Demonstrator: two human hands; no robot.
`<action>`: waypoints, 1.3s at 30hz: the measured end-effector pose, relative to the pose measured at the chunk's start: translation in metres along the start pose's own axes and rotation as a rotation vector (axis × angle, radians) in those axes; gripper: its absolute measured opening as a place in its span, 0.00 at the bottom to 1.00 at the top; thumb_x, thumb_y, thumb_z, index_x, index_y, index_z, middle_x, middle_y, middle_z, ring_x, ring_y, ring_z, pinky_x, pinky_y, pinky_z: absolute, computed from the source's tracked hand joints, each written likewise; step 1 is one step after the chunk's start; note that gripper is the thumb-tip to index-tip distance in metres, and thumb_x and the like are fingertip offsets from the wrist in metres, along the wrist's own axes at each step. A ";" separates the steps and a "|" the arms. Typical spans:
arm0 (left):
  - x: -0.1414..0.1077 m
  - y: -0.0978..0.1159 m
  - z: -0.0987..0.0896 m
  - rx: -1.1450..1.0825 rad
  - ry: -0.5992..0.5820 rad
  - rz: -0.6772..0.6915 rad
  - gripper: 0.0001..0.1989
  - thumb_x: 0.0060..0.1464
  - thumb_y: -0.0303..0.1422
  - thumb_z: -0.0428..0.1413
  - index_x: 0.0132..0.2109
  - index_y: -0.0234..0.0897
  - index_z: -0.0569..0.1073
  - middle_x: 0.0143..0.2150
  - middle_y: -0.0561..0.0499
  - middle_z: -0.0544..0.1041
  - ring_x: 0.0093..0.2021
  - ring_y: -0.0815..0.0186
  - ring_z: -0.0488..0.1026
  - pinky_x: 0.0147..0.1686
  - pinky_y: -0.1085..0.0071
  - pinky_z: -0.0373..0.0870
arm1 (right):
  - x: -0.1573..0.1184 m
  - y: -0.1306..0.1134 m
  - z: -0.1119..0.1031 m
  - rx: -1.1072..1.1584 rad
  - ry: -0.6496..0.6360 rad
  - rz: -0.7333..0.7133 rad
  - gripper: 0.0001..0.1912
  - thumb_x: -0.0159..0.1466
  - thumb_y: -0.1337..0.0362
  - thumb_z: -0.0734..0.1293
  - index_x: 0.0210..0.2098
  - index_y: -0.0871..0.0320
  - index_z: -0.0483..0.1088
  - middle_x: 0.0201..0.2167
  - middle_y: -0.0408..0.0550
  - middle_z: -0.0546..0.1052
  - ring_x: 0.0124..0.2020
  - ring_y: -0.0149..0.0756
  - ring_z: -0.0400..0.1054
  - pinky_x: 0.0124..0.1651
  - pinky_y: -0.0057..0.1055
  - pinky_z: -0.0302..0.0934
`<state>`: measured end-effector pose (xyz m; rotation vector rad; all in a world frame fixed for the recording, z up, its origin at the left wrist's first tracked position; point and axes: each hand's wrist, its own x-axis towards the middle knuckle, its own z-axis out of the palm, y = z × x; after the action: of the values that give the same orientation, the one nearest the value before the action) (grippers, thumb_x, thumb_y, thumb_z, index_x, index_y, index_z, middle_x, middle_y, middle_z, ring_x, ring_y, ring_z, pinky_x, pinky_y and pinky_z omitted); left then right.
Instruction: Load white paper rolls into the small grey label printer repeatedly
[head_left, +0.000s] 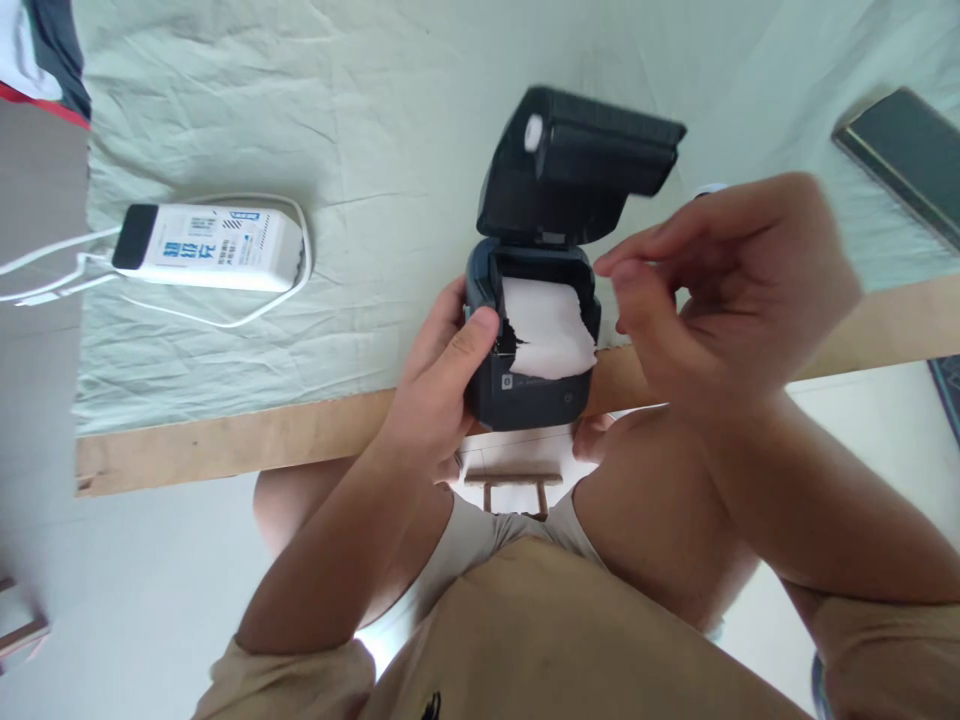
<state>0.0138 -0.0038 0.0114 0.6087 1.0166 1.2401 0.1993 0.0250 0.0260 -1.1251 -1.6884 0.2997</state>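
Observation:
A small dark thermal printer (532,405) is held over the table's front edge by my left hand (442,375), its thumb resting on the near left rim. The printer's lid (577,160) stands raised and tilted back. Inside the open bay sits a white paper roll (544,310), and its torn, ragged end hangs over the front panel. My right hand (727,270) hovers just right of the bay, thumb and forefinger pinched together. Whatever may be between those fingertips is too small to make out, and the hand is slightly blurred.
On the pale green cloth (375,200) at left lies a white power strip (217,245) with looped white cables. A dark, flat phone-like object (907,165) lies at far right. The table's bare wooden edge (225,440) runs in front of my knees. Part of something is hidden behind my right hand.

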 end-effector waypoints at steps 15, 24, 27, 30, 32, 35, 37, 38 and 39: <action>-0.004 0.005 -0.003 0.038 -0.037 -0.061 0.14 0.69 0.47 0.68 0.52 0.44 0.83 0.35 0.54 0.83 0.30 0.65 0.81 0.21 0.74 0.73 | 0.023 0.006 -0.028 0.130 -0.522 0.057 0.25 0.64 0.63 0.78 0.59 0.40 0.80 0.43 0.37 0.87 0.20 0.28 0.65 0.21 0.35 0.61; -0.002 0.005 -0.002 -0.023 -0.052 -0.085 0.13 0.73 0.46 0.65 0.55 0.44 0.82 0.33 0.56 0.82 0.22 0.70 0.75 0.13 0.75 0.64 | 0.011 0.039 -0.021 0.253 -0.089 0.189 0.08 0.67 0.55 0.79 0.44 0.44 0.81 0.33 0.42 0.76 0.26 0.36 0.68 0.29 0.39 0.66; -0.001 0.003 -0.002 -0.044 -0.052 -0.055 0.10 0.72 0.42 0.66 0.51 0.43 0.83 0.37 0.54 0.84 0.27 0.69 0.79 0.18 0.77 0.71 | 0.007 0.049 -0.024 -0.002 -0.173 0.079 0.11 0.69 0.52 0.78 0.42 0.47 0.77 0.41 0.47 0.83 0.40 0.45 0.79 0.47 0.49 0.77; -0.001 0.001 -0.002 -0.039 -0.069 -0.027 0.08 0.73 0.41 0.64 0.50 0.43 0.83 0.39 0.54 0.84 0.31 0.68 0.82 0.23 0.78 0.76 | 0.005 0.059 -0.024 -0.140 -0.255 -0.019 0.13 0.68 0.53 0.79 0.48 0.46 0.78 0.47 0.49 0.85 0.50 0.51 0.82 0.55 0.53 0.79; -0.001 0.001 -0.003 -0.024 -0.076 -0.022 0.09 0.73 0.42 0.64 0.50 0.43 0.82 0.39 0.53 0.84 0.33 0.67 0.84 0.25 0.77 0.78 | 0.002 0.065 -0.021 -0.156 -0.300 -0.037 0.17 0.67 0.55 0.79 0.54 0.44 0.78 0.51 0.48 0.86 0.50 0.52 0.82 0.53 0.53 0.80; -0.002 0.002 -0.005 0.029 -0.064 -0.035 0.13 0.73 0.46 0.64 0.54 0.44 0.82 0.41 0.51 0.85 0.37 0.61 0.86 0.30 0.71 0.83 | -0.004 0.070 -0.022 -0.179 -0.335 -0.029 0.24 0.66 0.56 0.79 0.60 0.43 0.76 0.51 0.48 0.86 0.46 0.52 0.83 0.51 0.54 0.80; -0.002 0.002 -0.006 0.047 -0.057 -0.056 0.15 0.72 0.47 0.64 0.57 0.45 0.82 0.42 0.50 0.86 0.41 0.57 0.88 0.35 0.67 0.86 | -0.006 0.071 -0.031 -0.218 -0.245 -0.067 0.22 0.66 0.54 0.79 0.58 0.42 0.78 0.47 0.47 0.85 0.48 0.54 0.83 0.55 0.58 0.79; -0.001 0.002 -0.006 0.044 -0.054 -0.059 0.14 0.72 0.47 0.64 0.56 0.45 0.82 0.43 0.50 0.87 0.43 0.56 0.88 0.37 0.66 0.86 | -0.006 0.072 -0.039 -0.206 -0.207 -0.068 0.19 0.67 0.52 0.79 0.56 0.42 0.79 0.46 0.48 0.84 0.53 0.58 0.82 0.58 0.59 0.79; -0.001 0.001 -0.006 0.037 -0.051 -0.058 0.13 0.72 0.46 0.65 0.55 0.45 0.82 0.43 0.51 0.87 0.43 0.57 0.88 0.37 0.67 0.87 | -0.004 0.073 -0.047 -0.178 -0.200 -0.048 0.17 0.68 0.50 0.78 0.55 0.42 0.80 0.46 0.48 0.83 0.59 0.61 0.80 0.61 0.61 0.78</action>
<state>0.0081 -0.0055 0.0102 0.6322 1.0098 1.1524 0.2775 0.0455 -0.0045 -1.2150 -1.9467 0.2419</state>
